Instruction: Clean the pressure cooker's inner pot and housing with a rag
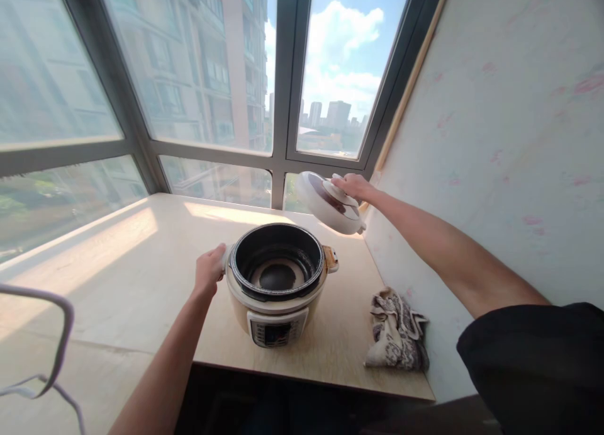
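Observation:
An electric pressure cooker [278, 312] stands upright on the wooden sill, its control panel facing me. Its dark inner pot [277, 265] is uncovered, and a pale ring shows on the bottom. My left hand [210, 270] is closed around the cooker's left side handle. Raised above and to the right of the pot, the white lid [325, 202] hangs tilted, apart from the cooker. My right hand [353, 186] grips the lid by its top knob. On the cooker's right side, the other handle [331, 259] looks brownish and stained.
A crumpled patterned cloth [397, 331] lies right of the cooker, close to the wall [509, 139]. Windows [207, 76] rise behind the sill [127, 284]. At the lower left, a pale bent tube or cable [66, 334] crosses the view. The sill's front edge runs just below the cooker.

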